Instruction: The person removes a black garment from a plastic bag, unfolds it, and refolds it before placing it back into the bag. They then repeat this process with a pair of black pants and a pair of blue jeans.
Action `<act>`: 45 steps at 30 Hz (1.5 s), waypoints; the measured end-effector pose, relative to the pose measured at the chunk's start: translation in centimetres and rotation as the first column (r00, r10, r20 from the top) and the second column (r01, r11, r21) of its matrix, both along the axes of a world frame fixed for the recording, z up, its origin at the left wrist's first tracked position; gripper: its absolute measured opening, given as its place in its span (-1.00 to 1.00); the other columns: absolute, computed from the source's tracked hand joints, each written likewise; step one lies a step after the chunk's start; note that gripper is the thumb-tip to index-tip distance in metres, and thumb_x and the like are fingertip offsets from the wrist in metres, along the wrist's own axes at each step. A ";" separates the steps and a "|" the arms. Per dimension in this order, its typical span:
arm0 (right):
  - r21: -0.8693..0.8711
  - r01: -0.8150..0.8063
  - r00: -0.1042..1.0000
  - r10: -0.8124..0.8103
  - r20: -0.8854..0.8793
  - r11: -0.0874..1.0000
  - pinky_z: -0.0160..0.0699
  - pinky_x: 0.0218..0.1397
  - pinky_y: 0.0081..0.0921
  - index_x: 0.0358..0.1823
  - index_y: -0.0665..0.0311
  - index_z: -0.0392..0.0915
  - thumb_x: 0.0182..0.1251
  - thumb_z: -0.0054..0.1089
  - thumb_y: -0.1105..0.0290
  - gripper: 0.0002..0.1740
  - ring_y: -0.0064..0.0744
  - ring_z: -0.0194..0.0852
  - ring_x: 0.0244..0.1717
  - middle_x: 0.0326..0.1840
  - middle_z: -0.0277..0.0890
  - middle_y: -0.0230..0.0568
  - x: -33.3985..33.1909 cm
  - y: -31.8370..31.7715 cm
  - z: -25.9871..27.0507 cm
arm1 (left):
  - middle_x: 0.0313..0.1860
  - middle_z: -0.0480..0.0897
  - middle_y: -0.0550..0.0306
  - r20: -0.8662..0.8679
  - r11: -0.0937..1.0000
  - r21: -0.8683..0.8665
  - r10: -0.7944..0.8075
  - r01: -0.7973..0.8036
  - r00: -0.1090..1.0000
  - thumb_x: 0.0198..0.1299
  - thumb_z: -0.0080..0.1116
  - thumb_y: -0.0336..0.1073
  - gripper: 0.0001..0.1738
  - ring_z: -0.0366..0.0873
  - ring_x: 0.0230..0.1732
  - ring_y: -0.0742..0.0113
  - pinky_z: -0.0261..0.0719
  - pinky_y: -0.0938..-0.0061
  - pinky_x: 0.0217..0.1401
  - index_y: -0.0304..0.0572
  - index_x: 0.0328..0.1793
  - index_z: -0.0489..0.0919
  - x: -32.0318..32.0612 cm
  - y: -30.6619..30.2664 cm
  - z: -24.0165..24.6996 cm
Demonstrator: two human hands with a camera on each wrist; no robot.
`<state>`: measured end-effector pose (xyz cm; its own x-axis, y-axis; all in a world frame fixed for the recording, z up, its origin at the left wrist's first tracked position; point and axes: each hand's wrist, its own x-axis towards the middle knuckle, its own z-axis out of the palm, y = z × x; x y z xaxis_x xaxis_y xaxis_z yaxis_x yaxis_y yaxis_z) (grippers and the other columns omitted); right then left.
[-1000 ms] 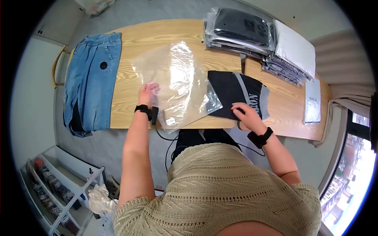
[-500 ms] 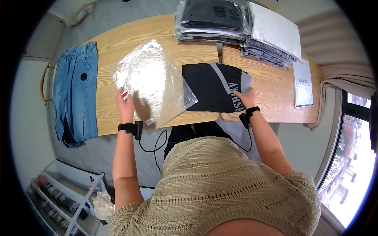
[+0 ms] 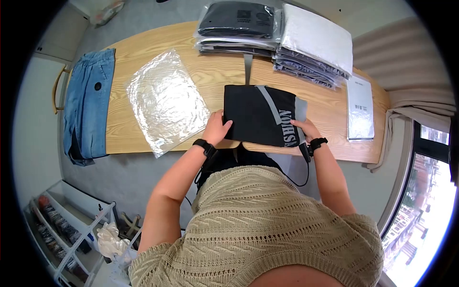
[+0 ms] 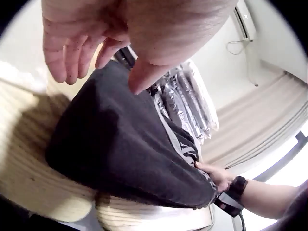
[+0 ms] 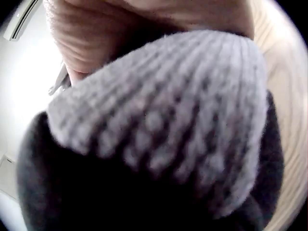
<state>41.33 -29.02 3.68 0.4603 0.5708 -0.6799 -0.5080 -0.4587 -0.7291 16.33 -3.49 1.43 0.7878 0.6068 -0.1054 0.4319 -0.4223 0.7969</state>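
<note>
A folded black garment [image 3: 251, 115] with a grey stripe, pale lettering and a grey ribbed end [image 5: 159, 106] lies across the join of the tables. My right hand [image 3: 306, 129] grips it at that ribbed end, thumb on top and the other fingers hidden below. At the opposite edge is my left hand [image 3: 217, 128], its thumb over the cloth. The left wrist view shows that hand [image 4: 101, 33] with fingers loosely extended and thumb spread. To the left, a clear plastic bag [image 3: 167, 103] lies flat with a small label near its front corner.
Blue jeans [image 3: 88, 105] lie along the table's left end. Bagged dark clothes [image 3: 236, 21] and a pile topped by a white package [image 3: 318, 38] stand at the back. A flat silvery package [image 3: 360, 107] is at the right. Cables trail from both wrist cameras.
My left hand has left the plastic bag and moved right to the garment's left edge. My right hand has taken hold of the ribbed end. The garment has shifted right, apart from the bag.
</note>
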 end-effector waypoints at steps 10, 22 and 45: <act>0.125 -0.008 0.996 -0.003 0.090 0.992 0.35 0.23 -0.41 0.28 0.34 0.24 0.16 0.21 0.45 -0.38 -0.34 0.42 0.12 0.16 0.45 -0.17 -0.1 -0.6 1.1 | -0.09 0.61 -0.17 0.037 0.755 -0.643 0.204 -0.133 0.978 0.04 0.26 -0.26 -0.44 0.60 -0.07 0.13 0.53 0.41 0.00 -0.51 0.10 0.41 2.5 -1.4 0.2; 0.250 -0.415 0.909 0.392 0.138 0.875 0.45 0.10 -0.49 0.18 0.45 0.29 0.14 0.26 0.43 -0.42 -0.41 0.47 -0.02 0.03 0.49 -0.13 -11.0 20.1 4.6 | 0.02 0.56 0.00 0.142 0.598 -0.683 0.672 -0.420 0.726 0.11 0.22 -0.42 -0.46 0.54 -0.02 0.32 0.52 0.46 0.07 -0.41 0.22 0.35 -16.8 5.9 5.6; 0.058 -0.459 0.844 0.414 0.341 0.887 0.44 0.11 -0.43 0.15 0.56 0.19 0.12 0.31 0.34 -0.32 -0.20 0.47 0.04 0.04 0.45 0.12 -17.4 26.0 -2.8 | 0.08 0.53 -0.10 0.049 0.661 -0.543 0.641 -0.518 0.766 0.00 0.29 -0.35 -0.34 0.50 0.08 0.20 0.42 0.38 0.18 -0.46 0.23 0.33 -20.8 8.5 2.9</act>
